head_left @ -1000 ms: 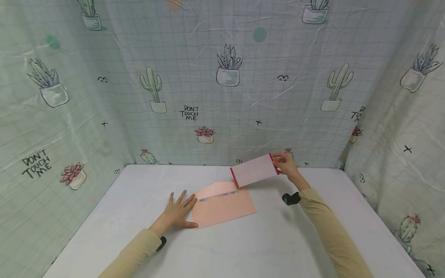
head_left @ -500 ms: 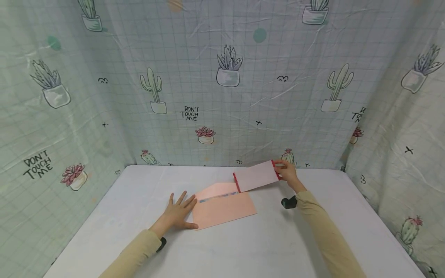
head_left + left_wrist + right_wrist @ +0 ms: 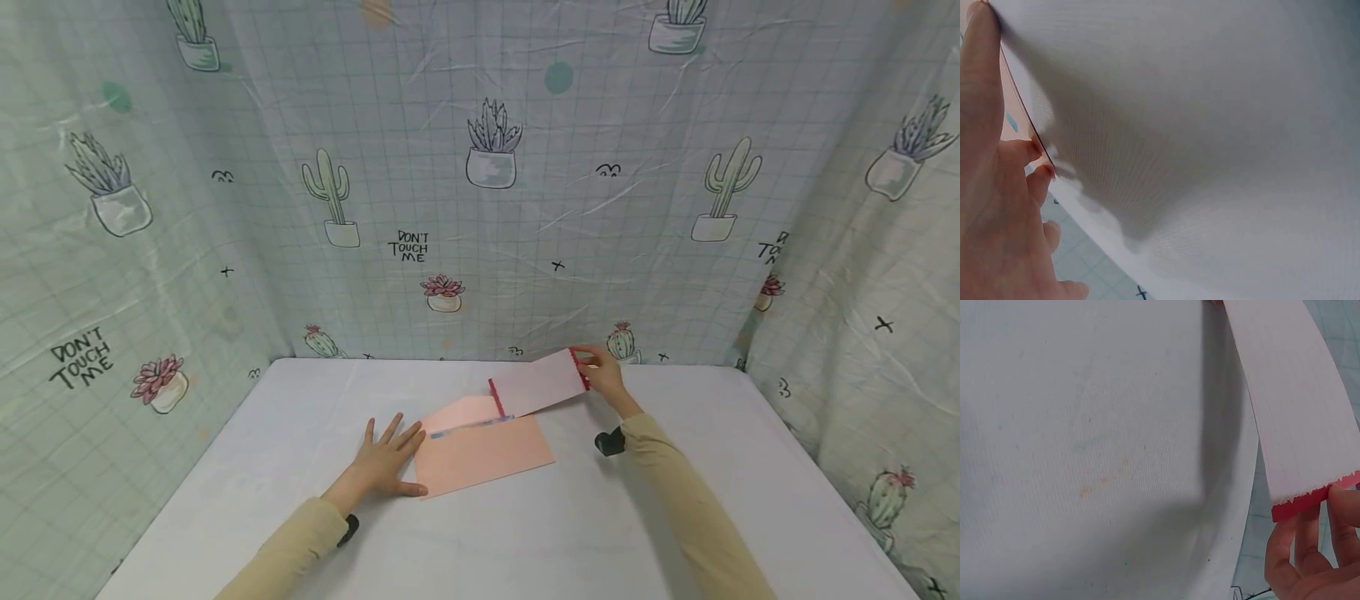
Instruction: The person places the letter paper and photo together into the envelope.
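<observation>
A peach envelope (image 3: 483,457) lies on the table with its flap (image 3: 465,410) folded open toward the back. Spread fingers of my left hand (image 3: 382,457) press its left edge, thumb at the near corner. My right hand (image 3: 606,379) pinches the red-edged right end of a pale pink card (image 3: 536,383), which has a red strip along each short side. The card tilts, its left end low over the envelope's flap. In the right wrist view the thumb and fingers of my right hand (image 3: 1319,556) grip the card's red strip (image 3: 1300,503).
The white table (image 3: 600,533) ends at a back edge close behind the card. A curtain (image 3: 555,217) printed with cacti hangs behind and along both sides. Dark wrist devices show at both cuffs, the right one (image 3: 610,442) beside the sleeve.
My right hand has lowered the card and then brought it left, so its left end now overlaps more of the envelope's flap. My left hand stays in place.
</observation>
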Motion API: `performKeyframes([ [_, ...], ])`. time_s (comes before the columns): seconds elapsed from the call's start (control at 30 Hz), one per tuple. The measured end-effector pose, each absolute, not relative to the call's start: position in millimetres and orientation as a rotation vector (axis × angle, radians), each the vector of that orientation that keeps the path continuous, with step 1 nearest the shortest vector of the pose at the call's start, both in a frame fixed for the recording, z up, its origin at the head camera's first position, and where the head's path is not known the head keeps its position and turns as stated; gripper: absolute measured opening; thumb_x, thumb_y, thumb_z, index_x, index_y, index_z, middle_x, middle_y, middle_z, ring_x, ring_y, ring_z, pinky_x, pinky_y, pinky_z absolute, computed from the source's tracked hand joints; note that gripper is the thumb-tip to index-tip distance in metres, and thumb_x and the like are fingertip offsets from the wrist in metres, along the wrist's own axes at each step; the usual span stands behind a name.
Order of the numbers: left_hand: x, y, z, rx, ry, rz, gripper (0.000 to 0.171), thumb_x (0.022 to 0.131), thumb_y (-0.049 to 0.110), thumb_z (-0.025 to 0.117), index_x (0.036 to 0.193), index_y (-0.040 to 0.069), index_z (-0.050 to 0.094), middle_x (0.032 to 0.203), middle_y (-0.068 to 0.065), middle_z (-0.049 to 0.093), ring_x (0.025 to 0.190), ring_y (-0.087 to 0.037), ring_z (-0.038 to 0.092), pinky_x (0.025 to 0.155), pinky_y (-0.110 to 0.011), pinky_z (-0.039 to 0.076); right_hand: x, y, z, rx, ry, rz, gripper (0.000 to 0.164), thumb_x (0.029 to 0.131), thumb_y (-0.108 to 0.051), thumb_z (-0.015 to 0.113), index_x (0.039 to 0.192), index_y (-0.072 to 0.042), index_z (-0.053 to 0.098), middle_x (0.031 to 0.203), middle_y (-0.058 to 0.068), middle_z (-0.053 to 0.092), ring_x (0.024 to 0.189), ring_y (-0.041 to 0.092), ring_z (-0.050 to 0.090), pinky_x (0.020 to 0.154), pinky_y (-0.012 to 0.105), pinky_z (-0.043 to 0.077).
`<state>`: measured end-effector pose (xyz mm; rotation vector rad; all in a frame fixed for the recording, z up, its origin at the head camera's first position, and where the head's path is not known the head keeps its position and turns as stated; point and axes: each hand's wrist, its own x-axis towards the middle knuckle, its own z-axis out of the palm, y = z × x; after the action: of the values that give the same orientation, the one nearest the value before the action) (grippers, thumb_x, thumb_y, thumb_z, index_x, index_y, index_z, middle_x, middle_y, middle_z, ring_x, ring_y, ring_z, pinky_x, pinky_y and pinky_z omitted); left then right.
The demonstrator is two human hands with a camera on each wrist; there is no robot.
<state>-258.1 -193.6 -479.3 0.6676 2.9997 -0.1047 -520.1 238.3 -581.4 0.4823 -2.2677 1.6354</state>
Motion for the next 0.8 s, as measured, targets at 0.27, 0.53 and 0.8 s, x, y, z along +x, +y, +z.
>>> performKeyframes([
  [0.27, -261, -196, -484, 0.684, 3.011, -0.123, 0.093, 0.07, 0.068, 0.055, 0.139, 0.01, 0.031, 0.148, -0.005, 0.026, 0.136, -0.038, 0.014, 0.099, -0.069, 0.01, -418, 183, -478, 0.486, -2.448, 1.433, 0.031, 0.084, 0.002, 0.055, 0.115, -0.003, 0.057, 0.105, 0.027, 0.058, 0.086, 0.034, 0.061, 0.047, 0.016, 0.039],
  [0.53, -260, -196, -484, 0.688, 3.013, -0.129, 0.093, 0.069, 0.068, 0.055, 0.139, 0.01, 0.031, 0.148, -0.007, 0.025, 0.136, -0.038, 0.014, 0.098, -0.069, 0.011, -402, 162, -459, 0.426, -2.565, 1.347, 0.034, 0.085, 0.005, 0.052, 0.118, -0.002, 0.055, 0.109, 0.027, 0.058, 0.094, 0.037, 0.059, 0.054, 0.018, 0.043],
  [0.8, -259, -194, -482, 0.669, 3.018, -0.137, 0.093, 0.069, 0.068, 0.055, 0.139, 0.012, 0.031, 0.147, -0.007, 0.026, 0.136, -0.037, 0.015, 0.098, -0.069, 0.011, -401, 154, -460, 0.466, -2.584, 1.35, 0.038, 0.083, 0.006, 0.052, 0.119, -0.006, 0.055, 0.107, 0.024, 0.057, 0.09, 0.035, 0.059, 0.05, 0.022, 0.042],
])
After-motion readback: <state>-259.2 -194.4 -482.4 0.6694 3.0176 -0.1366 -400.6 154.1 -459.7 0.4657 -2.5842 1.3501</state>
